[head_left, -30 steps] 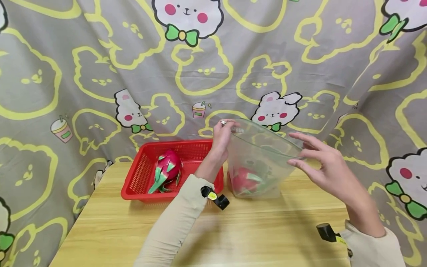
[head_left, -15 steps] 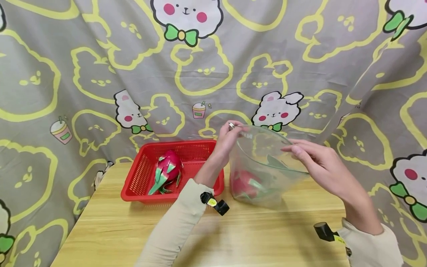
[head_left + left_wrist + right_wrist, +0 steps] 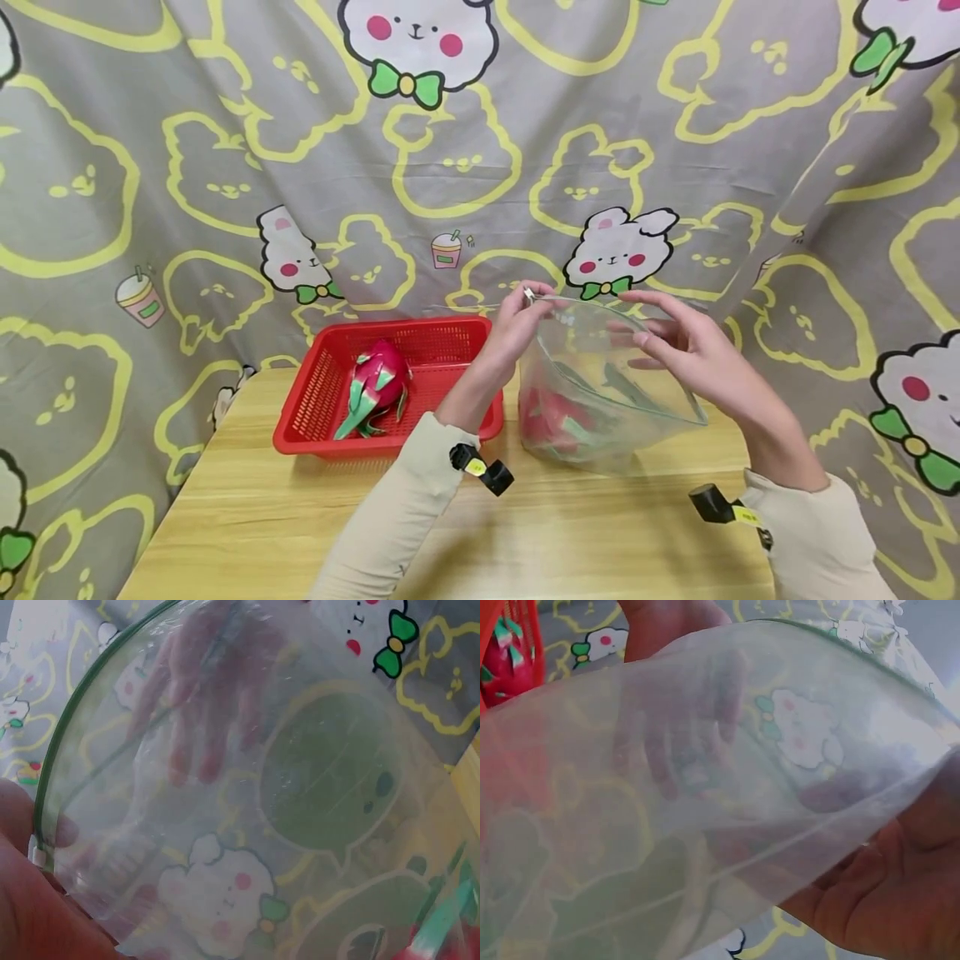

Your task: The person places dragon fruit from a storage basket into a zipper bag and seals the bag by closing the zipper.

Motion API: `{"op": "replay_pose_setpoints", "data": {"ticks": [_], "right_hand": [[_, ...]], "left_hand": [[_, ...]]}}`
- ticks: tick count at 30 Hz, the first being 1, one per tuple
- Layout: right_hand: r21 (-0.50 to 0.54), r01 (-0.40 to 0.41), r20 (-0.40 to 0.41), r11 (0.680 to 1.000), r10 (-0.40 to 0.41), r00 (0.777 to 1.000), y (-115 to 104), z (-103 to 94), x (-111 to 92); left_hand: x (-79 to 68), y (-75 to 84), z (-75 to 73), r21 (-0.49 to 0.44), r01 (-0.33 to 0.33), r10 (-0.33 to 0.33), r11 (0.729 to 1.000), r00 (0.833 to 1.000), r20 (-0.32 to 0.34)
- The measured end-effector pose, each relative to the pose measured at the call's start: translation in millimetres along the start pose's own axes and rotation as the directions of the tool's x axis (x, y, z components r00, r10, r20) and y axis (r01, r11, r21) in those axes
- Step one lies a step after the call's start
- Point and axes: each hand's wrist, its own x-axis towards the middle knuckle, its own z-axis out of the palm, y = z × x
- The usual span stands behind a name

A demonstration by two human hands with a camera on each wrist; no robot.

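A clear zip bag (image 3: 611, 454) stands on the table with its mouth spread wide; green figures are printed on its film. Inside its lower left sits a dragon fruit (image 3: 553, 417), blurred by the plastic. My left hand (image 3: 517, 329) pinches the left corner of the rim beside the white zip slider (image 3: 34, 851). At the opposite part of the rim is my right hand (image 3: 693, 350), thumb near the edge. Its fingers look straight in the left wrist view, seen through the film. Another dragon fruit (image 3: 381, 377) lies in the red basket (image 3: 442, 392).
The red basket stands left of the bag, behind my left forearm. Both rest on a wooden table (image 3: 555, 542). A grey patterned curtain (image 3: 465, 192) hangs close behind and along the right side. Each wrist carries a small black camera.
The bag's mouth has tipped lower toward me and widened. My left hand has shifted slightly right and down with the rim. My right hand has moved left, its fingers now beyond the film.
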Motion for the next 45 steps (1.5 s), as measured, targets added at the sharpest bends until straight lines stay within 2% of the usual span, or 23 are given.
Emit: {"op": "replay_pose_setpoints", "data": {"ticks": [7,9,13,16,20,21,23,26,30,32,35,39,42,45], "right_hand": [[0.132,-0.141,-0.014,0.981,0.144,0.989,4,2.3,5],[0.203,-0.136,-0.052,0.970,0.149,0.987,6,3.2,7],[0.313,-0.054,-0.176,0.948,0.114,0.978,4,8.2,10],[0.190,-0.080,-0.192,0.979,0.117,0.974,2,10.5,8],[0.004,-0.133,-0.125,0.991,0.132,0.983,0,9.3,2],[-0.002,-0.138,-0.121,0.990,0.137,0.983,0,8.8,2],[0.066,-0.136,-0.134,0.988,0.144,0.980,1,7.9,3],[0.214,-0.117,-0.194,0.970,0.159,0.968,3,8.2,6],[0.381,-0.073,-0.257,0.922,0.181,0.949,7,11.3,8],[0.447,-0.046,-0.258,0.893,0.178,0.950,10,12.9,8],[0.490,-0.010,-0.235,0.872,0.143,0.962,13,15.1,6],[0.472,0.057,-0.187,0.880,0.036,0.982,18,17.4,6],[0.450,0.093,-0.189,0.888,-0.008,0.982,19,18.9,6],[0.458,0.098,-0.220,0.884,0.006,0.975,18,21.2,8]], "left_hand": [[-0.3,-0.4,-2.9,0.015,-0.010,0.010,1.000,1.000,0.007],[-0.6,0.1,-3.1,0.025,-0.016,0.016,1.000,1.000,0.016],[-2.1,1.7,-2.0,0.034,-0.018,0.017,0.999,0.999,0.027],[-2.9,3.0,-1.3,0.021,-0.008,0.007,1.000,1.000,0.016],[-2.2,3.0,-1.7,0.020,-0.006,0.006,1.000,1.000,0.003],[-2.3,2.8,-2.1,0.023,-0.010,0.010,1.000,1.000,0.003],[-2.3,2.3,-3.2,0.037,-0.017,0.017,0.999,1.000,0.010],[-3.5,1.6,-5.0,0.046,-0.028,0.026,0.999,0.999,0.037],[-6.2,0.7,-6.1,0.057,-0.031,0.026,0.998,0.995,0.091],[-7.4,0.5,-6.2,0.069,-0.031,0.023,0.997,0.994,0.108],[-8.4,0.2,-6.6,0.056,-0.029,0.022,0.998,0.993,0.116],[-9.0,-1.0,-7.7,0.008,-0.041,0.040,0.999,0.994,0.103],[-9.8,-2.5,-8.7,-0.001,-0.049,0.049,0.999,0.993,0.106],[-11.2,-3.3,-9.9,0.018,-0.044,0.042,0.999,0.993,0.111]]}}
